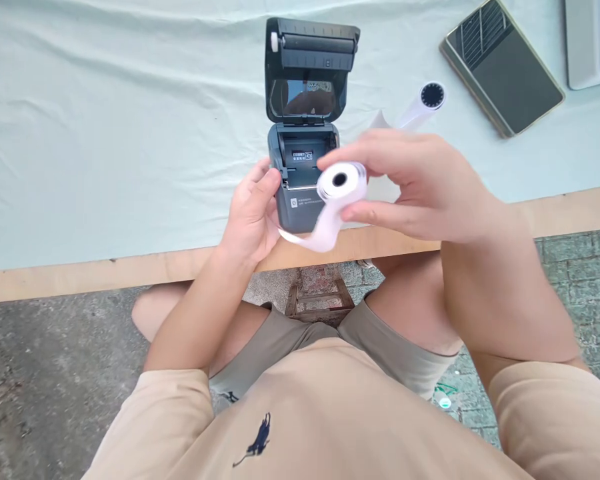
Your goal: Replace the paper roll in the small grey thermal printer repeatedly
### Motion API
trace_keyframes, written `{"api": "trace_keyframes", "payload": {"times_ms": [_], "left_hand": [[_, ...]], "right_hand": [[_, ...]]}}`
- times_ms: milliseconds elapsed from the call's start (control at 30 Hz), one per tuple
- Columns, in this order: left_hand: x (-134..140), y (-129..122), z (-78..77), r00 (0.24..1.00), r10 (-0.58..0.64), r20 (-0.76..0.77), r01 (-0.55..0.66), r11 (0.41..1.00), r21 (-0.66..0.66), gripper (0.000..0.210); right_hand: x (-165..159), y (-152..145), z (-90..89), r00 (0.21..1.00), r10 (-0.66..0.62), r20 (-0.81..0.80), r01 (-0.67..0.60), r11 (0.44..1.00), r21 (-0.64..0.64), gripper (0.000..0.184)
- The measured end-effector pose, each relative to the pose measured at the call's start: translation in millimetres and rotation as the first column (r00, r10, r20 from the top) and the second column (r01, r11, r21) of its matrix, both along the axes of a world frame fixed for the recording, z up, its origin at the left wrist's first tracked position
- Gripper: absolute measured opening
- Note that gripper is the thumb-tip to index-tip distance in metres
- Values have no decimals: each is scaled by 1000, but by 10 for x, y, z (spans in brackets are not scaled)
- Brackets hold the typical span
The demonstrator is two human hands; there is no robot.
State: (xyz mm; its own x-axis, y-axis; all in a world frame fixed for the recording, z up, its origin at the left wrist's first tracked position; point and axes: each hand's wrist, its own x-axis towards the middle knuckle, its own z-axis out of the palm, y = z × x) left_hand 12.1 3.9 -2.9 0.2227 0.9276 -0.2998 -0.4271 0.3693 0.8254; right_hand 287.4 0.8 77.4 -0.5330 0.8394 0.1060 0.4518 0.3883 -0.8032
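Note:
A small dark label printer (300, 210) lies near the table's front edge with its lid (307, 70) swung up and its paper bay bare. Fingers of my left hand (253, 213) wrap around the printer's left side, the thumb on its rim. Between the thumb and fingers of my right hand (420, 187) is a white paper roll (341, 181), held just above the printer's right side. A loose strip of its paper curls down and left across the printer's front toward my left hand. The roll's core shows as a dark hole.
Behind my right hand lies another white roll (420, 107) with a black toothed core end, and a pale sheet beside it. A dark phone (503, 70) rests at the upper right. Past it sits a grey-white box (587, 47). The table's wooden edge (80, 270) runs in front.

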Motion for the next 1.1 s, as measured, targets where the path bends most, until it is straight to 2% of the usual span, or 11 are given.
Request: {"api": "trace_keyframes", "payload": {"times_ms": [67, 133, 200, 267, 467, 600, 700, 833, 967, 1033, 1100], "left_hand": [[7, -18, 6, 1000, 4, -6, -4, 1000, -2, 57], [7, -29, 4, 1000, 4, 6, -4, 1000, -16, 66], [3, -33, -2, 999, 5, 38, -4, 999, -35, 71], [0, -30, -10, 998, 6, 60, -3, 999, -46, 71], [3, -17, -18, 997, -25, 75, 27, 999, -20, 67], [0, -17, 3, 996, -30, 84, 32, 999, -25, 65], [-12, -14, 6, 993, -76, 92, 79, 996, -28, 79], [-24, -17, -54, 991, -126, 51, 126, 992, 12, 105], [-29, -24, -142, 991, -133, 0, 133, 989, 58, 111], [-39, -21, -167, 989, -147, -24, 149, 986, 70, 113], [-54, -15, -175, 987, -161, -31, 162, 985, 64, 115]], "right_hand": [[-200, 45, -28, 990, -102, 98, 91, 990, 109, 45], [-358, 77, -77, 943, -208, 260, 149, 962, 228, 39], [-453, 106, -138, 875, -275, 398, 147, 935, 324, 31], [-488, 141, -199, 847, -293, 443, 115, 915, 387, 24], [-425, 153, -283, 893, -298, 337, 145, 900, 412, 12], [-340, 3, -356, 937, -164, 310, 14, 901, 434, 25], [-290, -77, -453, 953, -105, 284, -48, 875, 482, 25], [-286, -91, -493, 965, -106, 240, -9, 901, 434, 21], [-291, -94, -447, 969, -120, 216, 37, 934, 355, 16], [-266, -82, -437, 972, -124, 198, 52, 941, 335, 20], [-236, -40, -436, 976, -174, 132, 115, 923, 368, 29]]}}
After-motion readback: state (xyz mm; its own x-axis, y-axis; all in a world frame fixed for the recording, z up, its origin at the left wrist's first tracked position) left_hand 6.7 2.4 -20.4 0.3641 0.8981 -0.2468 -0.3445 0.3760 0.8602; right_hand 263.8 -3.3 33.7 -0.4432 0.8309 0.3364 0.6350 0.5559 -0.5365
